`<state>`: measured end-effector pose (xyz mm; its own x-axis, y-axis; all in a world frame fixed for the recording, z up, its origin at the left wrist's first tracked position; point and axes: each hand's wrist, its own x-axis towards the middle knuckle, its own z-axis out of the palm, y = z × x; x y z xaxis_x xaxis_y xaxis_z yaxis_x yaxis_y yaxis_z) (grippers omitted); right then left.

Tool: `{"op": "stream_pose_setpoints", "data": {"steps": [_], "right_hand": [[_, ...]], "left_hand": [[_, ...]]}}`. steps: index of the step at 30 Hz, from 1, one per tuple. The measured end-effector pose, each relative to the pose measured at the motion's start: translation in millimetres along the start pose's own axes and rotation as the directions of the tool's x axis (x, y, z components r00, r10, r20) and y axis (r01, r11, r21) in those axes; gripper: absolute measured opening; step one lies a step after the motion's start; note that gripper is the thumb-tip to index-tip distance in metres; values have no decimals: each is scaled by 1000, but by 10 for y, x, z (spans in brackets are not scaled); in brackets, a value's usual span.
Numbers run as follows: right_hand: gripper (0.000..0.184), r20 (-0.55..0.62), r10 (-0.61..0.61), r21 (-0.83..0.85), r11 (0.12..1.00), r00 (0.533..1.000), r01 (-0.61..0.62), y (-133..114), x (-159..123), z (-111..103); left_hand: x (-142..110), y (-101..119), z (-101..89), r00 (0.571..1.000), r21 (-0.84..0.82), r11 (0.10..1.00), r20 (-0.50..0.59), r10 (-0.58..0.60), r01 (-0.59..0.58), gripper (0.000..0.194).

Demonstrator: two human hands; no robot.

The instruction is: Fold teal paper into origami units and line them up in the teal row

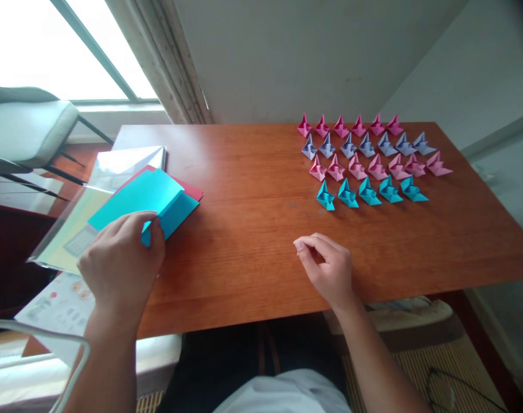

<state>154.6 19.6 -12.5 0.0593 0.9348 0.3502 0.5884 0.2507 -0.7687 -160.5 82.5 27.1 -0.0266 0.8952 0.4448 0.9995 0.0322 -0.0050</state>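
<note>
Here, the left hand (124,252) pinches the near edge of some turquoise paper (136,195) between thumb and curled fingers; whether it has one sheet or several cannot be told. The paper spreads just beyond that hand and to its right, with a bent flap beside the thumb, and red paper (194,191) peeks out from beneath on the far and right sides. Under and to the left of the same hand lies a clear packet with a yellowish front (78,226); nearer the person, partly behind the wrist, is a printed white sheet (57,304). The right hand (328,267), well apart from the left, is curled in on itself, thumb tip against the forefinger, over the near part of the wooden table (244,229). Beyond it and rightward stand folded paper figures in four rows: nearest the hand, five turquoise figures (369,192); next, seven light pink figures (377,167); then seven lilac figures (367,147); farthest off, six deep pink figures (359,127).
</note>
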Motion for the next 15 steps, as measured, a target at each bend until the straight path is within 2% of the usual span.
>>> {"op": "stream_pose_setpoints", "data": {"steps": [5, 8, 12, 15], "right_hand": [[17, -8, 4, -23, 1000, 1000, -5, -4, 2, -4], [17, -17, 1, -19, 1000, 1000, -1, -5, 7, -5], [18, -16, 14, -12, 1000, 1000, -15, -4, 8, -7], [18, -21, 17, -4, 1000, 1000, -17, 1, 7, -6]], "left_hand": [[-68, 172, -60, 997, -107, 991, -33, 76, -79, 22], [-167, 320, -70, 979, -234, 951, -27, 203, -203, 17], [-380, 584, -51, 887, -364, 824, -19, 461, -435, 11], [-525, 761, -29, 822, -442, 735, -10, 569, -514, 12]]}}
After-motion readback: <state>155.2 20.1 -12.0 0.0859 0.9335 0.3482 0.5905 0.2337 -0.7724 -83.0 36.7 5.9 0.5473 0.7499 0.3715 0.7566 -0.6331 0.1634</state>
